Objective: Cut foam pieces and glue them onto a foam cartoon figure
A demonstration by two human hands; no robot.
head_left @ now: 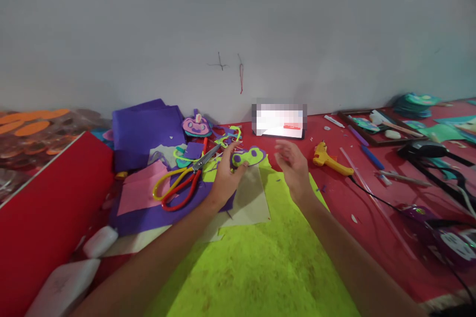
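Note:
My left hand (228, 174) pinches a small felt cutout (252, 156), lime green with purple spots and a purple border, between thumb and fingers. To its right, my right hand (292, 164) is raised with its fingers apart and curved, holding nothing. Scissors (189, 175) with yellow and red handles lie just left of my left hand, blades pointing away. Under both arms spreads a lime green felt sheet (260, 267), with a beige sheet (253, 198) on top of it below the cutout.
Purple felt (145, 131), pink felt (139, 188) and scraps lie left. A lit phone (280, 125) leans against the wall. Right are a yellow glue gun (330, 159) with a black cord, pens (372, 157) and a dark tray (403, 139). A red box wall (55, 228) stands left.

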